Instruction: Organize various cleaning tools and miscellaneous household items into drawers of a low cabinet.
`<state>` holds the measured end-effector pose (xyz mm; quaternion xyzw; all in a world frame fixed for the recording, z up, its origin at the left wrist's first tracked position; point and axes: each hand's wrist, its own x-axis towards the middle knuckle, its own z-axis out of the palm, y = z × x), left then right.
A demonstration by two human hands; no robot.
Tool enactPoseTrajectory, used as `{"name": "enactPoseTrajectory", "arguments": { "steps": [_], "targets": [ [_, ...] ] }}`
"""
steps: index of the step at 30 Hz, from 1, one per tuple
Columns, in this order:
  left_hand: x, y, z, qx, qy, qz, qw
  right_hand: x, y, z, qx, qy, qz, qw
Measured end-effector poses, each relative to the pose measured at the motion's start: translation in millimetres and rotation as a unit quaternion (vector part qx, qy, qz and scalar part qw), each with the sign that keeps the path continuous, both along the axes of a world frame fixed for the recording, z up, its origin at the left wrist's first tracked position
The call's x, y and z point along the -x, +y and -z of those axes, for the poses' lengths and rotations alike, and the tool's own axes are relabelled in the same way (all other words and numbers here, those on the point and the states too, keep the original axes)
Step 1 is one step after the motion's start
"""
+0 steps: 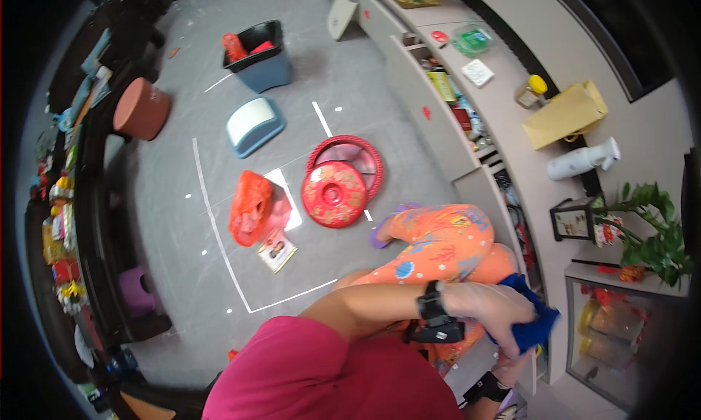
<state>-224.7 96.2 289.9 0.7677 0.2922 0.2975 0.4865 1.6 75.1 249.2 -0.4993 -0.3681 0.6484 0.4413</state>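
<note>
Blue cloth [531, 331] bunched in your left hand [491, 308].
Your right hand [515, 365] sits just below, its grip hidden; cloth trails right toward the cabinet [621, 347].

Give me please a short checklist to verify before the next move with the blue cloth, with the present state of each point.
1. Left hand has a firm hold on the blue cloth: ok, fingers closed on it.
2. Right hand is free to help: cannot tell, mostly hidden under the cloth.
3. Cabinet edge beside the cloth is reachable: ok, the hands are close to it.
4. Glass cabinet door is shut: cannot tell.
5. Red round lid on the floor is away from the hands: ok.
</note>
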Motion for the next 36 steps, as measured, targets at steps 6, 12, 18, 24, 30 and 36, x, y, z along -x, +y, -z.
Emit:
{"name": "enactPoseTrajectory", "arguments": {
  "steps": [6,12,18,24,30,36],
  "targets": [
    [120,-30,34,0.238,-0.268,-0.193,0.914,73,52,-66,0.010,-0.042,0.041,0.998],
    [258,-127,51,0.231,-0.209,-0.645,0.698,123,143,-69,-0.017,-0.001,0.055,0.998],
    [323,-219,137,0.336,-0.026,-0.692,0.639,103,301,8,-0.003,0.200,-0.023,0.979],
    [292,-244,276,0.506,-0.191,-0.675,0.503,84,291,64,0.056,0.020,-0.031,0.998],
    [272,-210,357,0.541,-0.081,-0.685,0.481,41,169,41,0.058,-0.145,0.033,0.987],
    [245,-192,386,0.519,-0.435,-0.713,0.182,-50,89,36,0.186,-0.127,-0.092,0.970]
  ]
}}
